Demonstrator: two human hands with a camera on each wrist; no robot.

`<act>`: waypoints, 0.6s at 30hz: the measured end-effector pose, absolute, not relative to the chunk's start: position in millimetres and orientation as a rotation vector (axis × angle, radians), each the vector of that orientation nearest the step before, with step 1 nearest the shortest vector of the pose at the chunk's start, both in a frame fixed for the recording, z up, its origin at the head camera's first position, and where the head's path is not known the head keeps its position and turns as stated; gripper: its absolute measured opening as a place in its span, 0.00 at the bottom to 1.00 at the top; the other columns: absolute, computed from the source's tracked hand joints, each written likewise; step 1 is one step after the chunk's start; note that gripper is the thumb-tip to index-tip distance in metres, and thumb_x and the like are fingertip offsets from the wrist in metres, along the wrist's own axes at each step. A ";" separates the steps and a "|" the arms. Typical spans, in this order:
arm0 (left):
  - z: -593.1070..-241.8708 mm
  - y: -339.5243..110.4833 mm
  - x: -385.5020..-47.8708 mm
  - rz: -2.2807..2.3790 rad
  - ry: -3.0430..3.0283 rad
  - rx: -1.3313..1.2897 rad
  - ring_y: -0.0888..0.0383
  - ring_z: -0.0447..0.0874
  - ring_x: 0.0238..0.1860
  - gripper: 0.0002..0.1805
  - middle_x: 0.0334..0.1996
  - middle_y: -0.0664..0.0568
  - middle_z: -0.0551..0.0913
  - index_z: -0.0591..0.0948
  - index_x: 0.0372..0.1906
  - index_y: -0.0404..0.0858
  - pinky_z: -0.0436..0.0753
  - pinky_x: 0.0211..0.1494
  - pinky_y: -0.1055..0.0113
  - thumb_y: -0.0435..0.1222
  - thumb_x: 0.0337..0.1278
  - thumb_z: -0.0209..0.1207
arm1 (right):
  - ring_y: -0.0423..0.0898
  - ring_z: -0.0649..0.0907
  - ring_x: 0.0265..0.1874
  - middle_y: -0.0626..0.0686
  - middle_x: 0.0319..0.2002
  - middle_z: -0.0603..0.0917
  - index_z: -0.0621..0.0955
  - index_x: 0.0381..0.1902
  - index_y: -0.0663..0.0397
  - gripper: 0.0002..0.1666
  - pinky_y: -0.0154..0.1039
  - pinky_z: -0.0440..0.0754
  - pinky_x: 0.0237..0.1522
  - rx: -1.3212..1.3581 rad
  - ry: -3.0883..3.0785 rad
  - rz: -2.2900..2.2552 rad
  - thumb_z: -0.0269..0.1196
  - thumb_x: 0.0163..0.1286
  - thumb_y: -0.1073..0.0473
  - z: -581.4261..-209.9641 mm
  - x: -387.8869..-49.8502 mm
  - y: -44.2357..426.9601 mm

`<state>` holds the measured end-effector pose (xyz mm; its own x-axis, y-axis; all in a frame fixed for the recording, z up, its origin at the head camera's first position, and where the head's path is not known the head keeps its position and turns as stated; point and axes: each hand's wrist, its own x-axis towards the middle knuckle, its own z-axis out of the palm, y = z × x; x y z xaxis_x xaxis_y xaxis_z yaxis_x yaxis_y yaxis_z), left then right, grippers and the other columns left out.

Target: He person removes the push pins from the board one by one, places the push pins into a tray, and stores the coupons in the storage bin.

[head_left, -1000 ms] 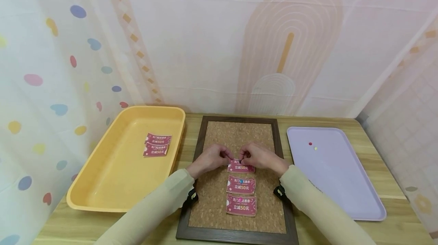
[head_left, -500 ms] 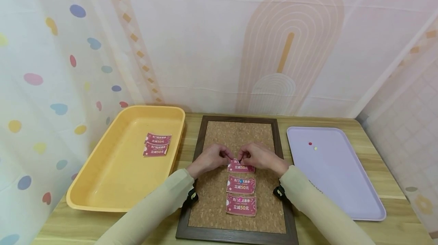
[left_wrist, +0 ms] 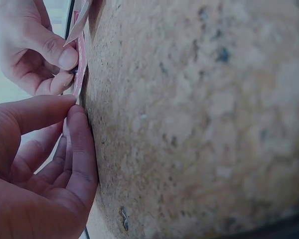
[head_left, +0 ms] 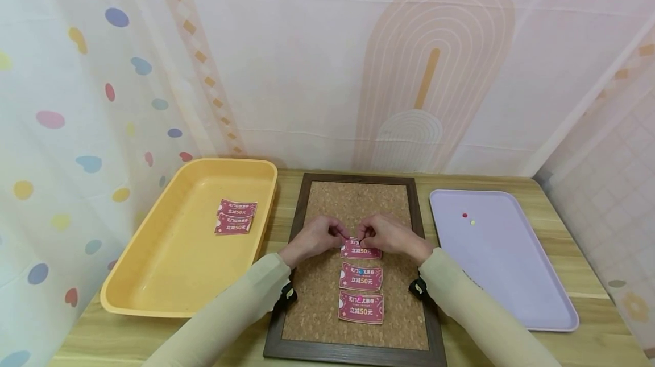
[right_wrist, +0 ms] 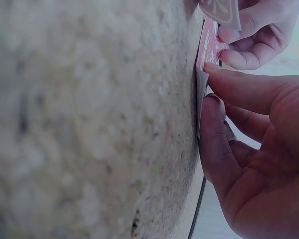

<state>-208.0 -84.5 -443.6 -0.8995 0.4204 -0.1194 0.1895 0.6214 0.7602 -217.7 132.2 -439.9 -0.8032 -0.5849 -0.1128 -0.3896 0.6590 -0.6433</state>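
Observation:
Three red paper coupons lie in a column on a framed corkboard (head_left: 317, 316). My left hand (head_left: 318, 236) pinches the upper left corner of the top coupon (head_left: 361, 251) between thumb and forefinger. At that coupon's upper edge, my right hand (head_left: 389, 235) pinches a small dark thumbtack (left_wrist: 74, 71), mostly covered by the fingers. Below lies the middle coupon (head_left: 360, 281) with a blue thumbtack (head_left: 361, 271) through its upper part. A pink thumbtack (head_left: 360, 299) sits in the bottom coupon (head_left: 360, 313). In the right wrist view, the held coupon (right_wrist: 210, 42) stands slightly off the cork.
To the left stands a yellow tray (head_left: 153, 253) with two overlapping coupons (head_left: 233, 225) inside. A lilac tray (head_left: 517, 264) on the right holds a red thumbtack (head_left: 464, 215) and a yellow thumbtack (head_left: 473, 222). A patterned curtain (head_left: 307, 71) hangs behind the wooden table (head_left: 568, 247).

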 end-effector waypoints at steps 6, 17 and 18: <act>-442.5 -84.2 -207.0 1.145 2.570 0.509 0.63 0.77 0.29 0.05 0.28 0.55 0.85 0.88 0.35 0.36 0.76 0.34 0.70 0.26 0.56 0.66 | 0.37 0.79 0.25 0.43 0.29 0.83 0.84 0.32 0.51 0.06 0.34 0.76 0.30 -0.772 2.565 -0.904 0.70 0.68 0.65 -440.1 -217.7 132.6; -443.4 -84.6 -205.9 1.164 2.580 0.516 0.64 0.77 0.29 0.05 0.28 0.55 0.85 0.88 0.36 0.37 0.76 0.33 0.70 0.26 0.56 0.66 | 0.39 0.79 0.30 0.47 0.34 0.85 0.87 0.41 0.56 0.05 0.34 0.78 0.33 -0.799 2.483 -0.983 0.66 0.71 0.69 -438.8 -218.7 137.5; -443.4 -84.6 -205.8 1.165 2.581 0.512 0.63 0.77 0.29 0.05 0.28 0.55 0.85 0.88 0.36 0.37 0.76 0.33 0.70 0.26 0.56 0.66 | 0.39 0.79 0.30 0.47 0.34 0.85 0.87 0.41 0.56 0.06 0.34 0.78 0.33 -0.799 2.467 -0.998 0.65 0.71 0.69 -438.5 -218.8 137.8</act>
<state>-205.8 -84.6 -443.4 -0.9030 0.4195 -0.0923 0.2084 0.6158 0.7599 -218.8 137.8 -438.5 -0.7750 -0.6214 -0.1153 -0.3665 0.5906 -0.7190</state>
